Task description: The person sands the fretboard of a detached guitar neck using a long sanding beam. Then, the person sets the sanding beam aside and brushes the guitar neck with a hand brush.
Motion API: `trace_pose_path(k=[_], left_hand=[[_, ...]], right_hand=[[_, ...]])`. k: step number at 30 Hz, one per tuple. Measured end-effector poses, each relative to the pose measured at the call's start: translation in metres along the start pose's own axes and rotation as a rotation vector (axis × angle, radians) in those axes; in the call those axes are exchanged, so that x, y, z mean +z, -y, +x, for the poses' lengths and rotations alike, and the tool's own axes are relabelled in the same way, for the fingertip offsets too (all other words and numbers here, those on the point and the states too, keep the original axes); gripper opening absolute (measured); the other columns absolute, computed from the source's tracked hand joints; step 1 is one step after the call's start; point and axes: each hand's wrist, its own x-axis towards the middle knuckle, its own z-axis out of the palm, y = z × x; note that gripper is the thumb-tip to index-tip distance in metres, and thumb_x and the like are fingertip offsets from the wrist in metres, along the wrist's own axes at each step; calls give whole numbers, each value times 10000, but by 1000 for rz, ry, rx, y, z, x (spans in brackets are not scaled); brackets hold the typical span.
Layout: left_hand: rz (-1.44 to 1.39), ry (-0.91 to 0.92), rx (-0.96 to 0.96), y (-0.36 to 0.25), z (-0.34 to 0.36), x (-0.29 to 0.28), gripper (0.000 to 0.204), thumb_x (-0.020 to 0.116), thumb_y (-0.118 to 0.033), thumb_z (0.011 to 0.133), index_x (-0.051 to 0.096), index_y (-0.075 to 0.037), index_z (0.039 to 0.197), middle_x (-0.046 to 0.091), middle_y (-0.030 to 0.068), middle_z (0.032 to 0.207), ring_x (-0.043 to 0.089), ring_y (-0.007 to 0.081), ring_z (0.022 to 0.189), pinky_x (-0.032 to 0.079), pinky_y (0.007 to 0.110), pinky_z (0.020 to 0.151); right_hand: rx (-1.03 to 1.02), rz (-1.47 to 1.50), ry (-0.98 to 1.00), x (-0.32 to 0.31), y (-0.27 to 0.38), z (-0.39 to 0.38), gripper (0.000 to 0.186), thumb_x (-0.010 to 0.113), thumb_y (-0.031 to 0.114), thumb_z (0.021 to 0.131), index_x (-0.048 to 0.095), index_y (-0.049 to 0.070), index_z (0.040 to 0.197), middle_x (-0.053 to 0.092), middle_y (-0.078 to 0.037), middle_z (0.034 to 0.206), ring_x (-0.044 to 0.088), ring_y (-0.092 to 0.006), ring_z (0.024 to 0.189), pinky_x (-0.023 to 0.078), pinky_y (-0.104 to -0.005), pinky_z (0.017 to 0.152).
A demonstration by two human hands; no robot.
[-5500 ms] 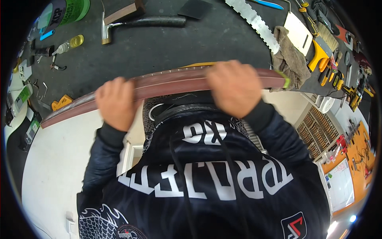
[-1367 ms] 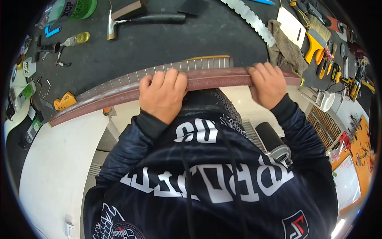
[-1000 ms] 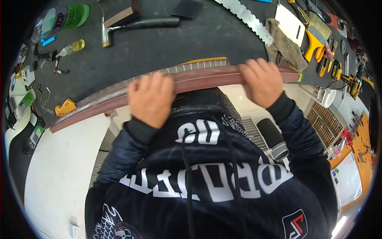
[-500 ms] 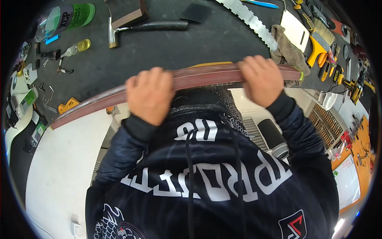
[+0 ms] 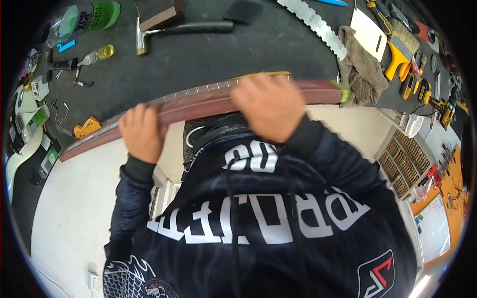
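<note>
A long reddish-brown bar (image 5: 198, 107), with yellow-green tape at its right end, lies along the bench's front edge. My left hand (image 5: 141, 131) is closed over its left part, while my right hand (image 5: 270, 107) grips it right of the middle and is a little blurred. Just behind the bar shows a strip with evenly spaced light cross-lines, like a fretted instrument neck (image 5: 196, 91); the bar hides most of it. A thin yellow edge (image 5: 278, 74) shows beyond my right hand. A yellow tool (image 5: 87, 127) lies behind the bar's left part.
A hammer (image 5: 184, 28) and a notched metal straightedge (image 5: 312, 25) lie farther back. By the bar's right end is a crumpled brown cloth (image 5: 361, 69). Brushes (image 5: 403, 44) and hand tools crowd the right; a green bottle (image 5: 92, 20) and dropper bottle (image 5: 102, 53) stand left.
Both hands and the bar have slid to the left. More of the lined strip shows behind the bar, and the brown cloth is less covered.
</note>
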Motion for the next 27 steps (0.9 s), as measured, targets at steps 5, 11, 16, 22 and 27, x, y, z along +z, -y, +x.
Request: trace_pose_path(k=[5, 11, 16, 22, 27], left_hand=[[1, 52, 34, -64, 27, 3, 492, 835, -227, 671, 652, -120, 1115, 581, 69, 1008, 582, 295, 965, 437, 448, 874], [92, -30, 39, -18, 1, 12, 533, 835, -195, 647, 675, -125, 1150, 594, 80, 1024, 585, 314, 980, 420, 461, 866], [72, 8, -27, -41, -6, 10, 573, 846, -186, 670, 677, -133, 1215, 599, 76, 1032, 586, 316, 981, 428, 461, 903], [154, -2, 34, -57, -1, 18, 549, 817, -175, 691, 674, -136, 1220, 606, 69, 1027, 591, 299, 980, 429, 445, 900], [55, -41, -13, -6, -29, 11, 528, 825, -146, 677, 699, -132, 1190, 597, 62, 1005, 582, 296, 947, 425, 438, 882]], right_hand=[[37, -30, 48, -15, -53, -49, 152, 654, 150, 815, 634, 141, 966, 588, -15, 900, 602, -241, 855, 438, -410, 667], [53, -9, -12, 0, -9, -26, 90, 644, 189, 838, 606, 147, 909, 569, -13, 886, 593, -215, 850, 434, -388, 675], [27, -15, -32, 0, -20, -40, 94, 633, 202, 853, 616, 152, 931, 566, -8, 881, 589, -211, 834, 432, -384, 664], [43, -37, -31, -3, -34, -58, 182, 664, 208, 784, 624, 156, 953, 558, 3, 883, 571, -206, 821, 408, -378, 665], [45, 34, -99, 15, 17, -26, 150, 643, 204, 806, 618, 166, 950, 555, 5, 876, 574, -204, 829, 413, -379, 670]])
